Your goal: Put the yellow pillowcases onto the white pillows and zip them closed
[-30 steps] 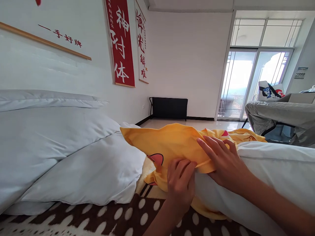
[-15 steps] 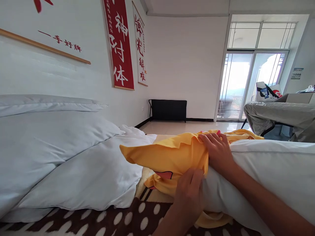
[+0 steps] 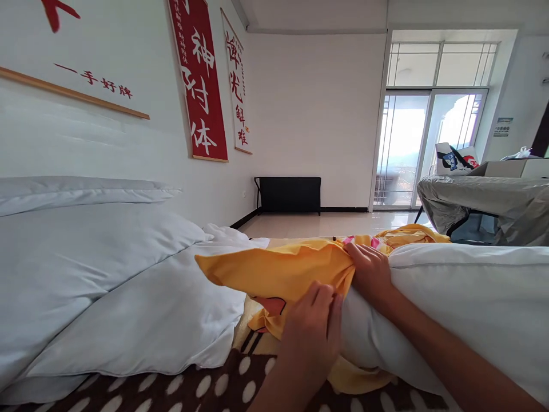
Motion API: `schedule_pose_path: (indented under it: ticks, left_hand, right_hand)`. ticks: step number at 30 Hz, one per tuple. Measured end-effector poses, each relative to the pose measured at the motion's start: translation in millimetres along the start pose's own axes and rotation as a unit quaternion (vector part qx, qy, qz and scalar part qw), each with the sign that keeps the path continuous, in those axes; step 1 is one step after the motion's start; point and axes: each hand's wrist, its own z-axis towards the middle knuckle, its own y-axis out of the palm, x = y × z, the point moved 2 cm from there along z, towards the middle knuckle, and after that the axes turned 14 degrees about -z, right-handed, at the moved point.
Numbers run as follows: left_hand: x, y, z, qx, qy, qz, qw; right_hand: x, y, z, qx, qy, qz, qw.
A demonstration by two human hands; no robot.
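Observation:
A yellow pillowcase [image 3: 274, 266] with a pinkish-orange print is drawn over the left end of a white pillow [image 3: 467, 292] lying at the right. Its closed corner points left and sticks out past the pillow. My left hand [image 3: 311, 332] is closed on the near edge of the case, fingers bunched on the fabric. On the far edge, my right hand [image 3: 371, 274] curls its fingers over the cloth, with its forearm lying across the pillow. Part of the case hangs below, beneath the pillow.
Several white pillows [image 3: 141, 297] are piled at the left against the wall. A brown polka-dot blanket [image 3: 223, 383] lies underneath. More yellow printed cloth [image 3: 412, 234] is bunched behind the pillow. Beyond stand a black folded panel [image 3: 290, 194] and a covered table [image 3: 484, 194].
The view has shifted slightly, with hands and pillowcase appearing a little further left. My left hand has turned a bit, its fingers bunched higher on the case's edge. Both hands stay on the cloth.

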Motion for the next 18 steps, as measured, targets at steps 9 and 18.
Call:
schedule_pose_path:
  ticks: [9,18]
  left_hand:
    - [-54.8,-47.4,71.3,-0.249,-0.027,0.244,0.937]
    - [-20.1,-60.1,72.6,-0.300,-0.043,0.290,0.908]
  right_hand:
    - [8.6,-9.0,-3.4,0.059,-0.008,0.022,0.998]
    - [8.9,-38.9,-6.0,0.128,-0.056,0.026,0.990]
